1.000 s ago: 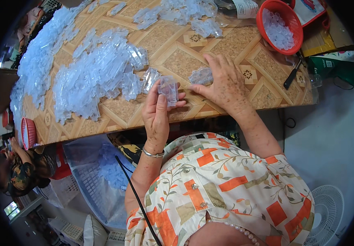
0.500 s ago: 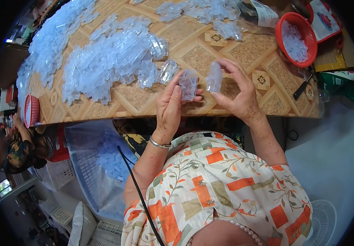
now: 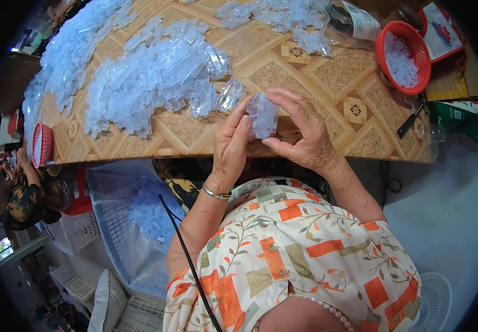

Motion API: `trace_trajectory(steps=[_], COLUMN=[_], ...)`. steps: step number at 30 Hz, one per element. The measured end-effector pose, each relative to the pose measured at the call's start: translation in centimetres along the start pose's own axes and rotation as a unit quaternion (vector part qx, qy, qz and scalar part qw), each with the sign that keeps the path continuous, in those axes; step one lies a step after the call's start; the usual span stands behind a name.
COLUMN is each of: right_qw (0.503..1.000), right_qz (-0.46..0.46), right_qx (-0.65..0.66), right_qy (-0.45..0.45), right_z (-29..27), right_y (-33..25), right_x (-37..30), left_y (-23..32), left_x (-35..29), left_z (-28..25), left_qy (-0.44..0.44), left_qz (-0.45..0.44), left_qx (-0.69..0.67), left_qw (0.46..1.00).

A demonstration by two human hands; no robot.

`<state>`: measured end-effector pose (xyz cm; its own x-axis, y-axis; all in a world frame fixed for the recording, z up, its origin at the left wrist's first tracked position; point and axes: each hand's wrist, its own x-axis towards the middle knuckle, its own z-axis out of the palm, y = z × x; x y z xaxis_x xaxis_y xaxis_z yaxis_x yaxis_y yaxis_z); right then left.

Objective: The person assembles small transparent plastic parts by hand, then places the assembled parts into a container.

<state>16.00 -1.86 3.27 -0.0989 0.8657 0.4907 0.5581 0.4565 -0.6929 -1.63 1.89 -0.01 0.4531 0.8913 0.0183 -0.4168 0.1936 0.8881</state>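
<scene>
Just over the table's near edge, my left hand (image 3: 232, 135) is closed on clear plastic pieces (image 3: 263, 117), thumb in front and fingers behind. From the other side my right hand (image 3: 305, 135) spans the same pieces, its fingertips at the top edge and its thumb at the bottom. The pieces sit against each other between both hands, and where one ends is hard to make out. Beyond my left hand lie two loose clear pieces (image 3: 201, 98) beside a broad heap of similar clear plastic parts (image 3: 150, 77).
A red basket (image 3: 382, 50) of small clear rings stands at the far right, near a black-handled tool (image 3: 410, 123). More clear parts (image 3: 294, 14) lie at the back. Below the left edge is a plastic-lined crate (image 3: 109, 221); another person (image 3: 28, 193) sits beyond it.
My right hand has moved left, bringing the clear piece it held against the one in my left hand. The gap between the pieces has gone.
</scene>
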Motion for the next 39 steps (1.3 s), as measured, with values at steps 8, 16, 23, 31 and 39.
trace_trajectory(steps=[8, 16, 23, 31, 39], right_qw=[1.000, 0.998, 0.999, 0.998, 0.997], right_qz=[0.000, 0.061, 0.002, -0.033, -0.041], right_qx=[-0.027, 0.001, 0.027, 0.003, 0.008], right_qy=[-0.003, 0.012, 0.028, 0.053, 0.068], right_z=[0.3, 0.6, -0.4, -0.7, -0.6], right_y=[0.3, 0.4, 0.4, 0.3, -0.1], right_x=[0.0, -0.8, -1.1, -1.2, -1.4], left_y=[0.3, 0.7, 1.8, 2.2, 2.7], left_x=[0.0, -0.3, -0.7, -1.2, -1.5], left_z=[0.1, 0.7, 2.2, 3.0, 3.0], left_qy=[-0.030, -0.027, -0.052, -0.061, -0.075], left_qz=[-0.007, 0.023, -0.009, 0.008, 0.022], left_qx=[0.011, 0.103, -0.033, 0.000, 0.037], left_qw=[0.999, 0.994, 0.998, 0.998, 0.996])
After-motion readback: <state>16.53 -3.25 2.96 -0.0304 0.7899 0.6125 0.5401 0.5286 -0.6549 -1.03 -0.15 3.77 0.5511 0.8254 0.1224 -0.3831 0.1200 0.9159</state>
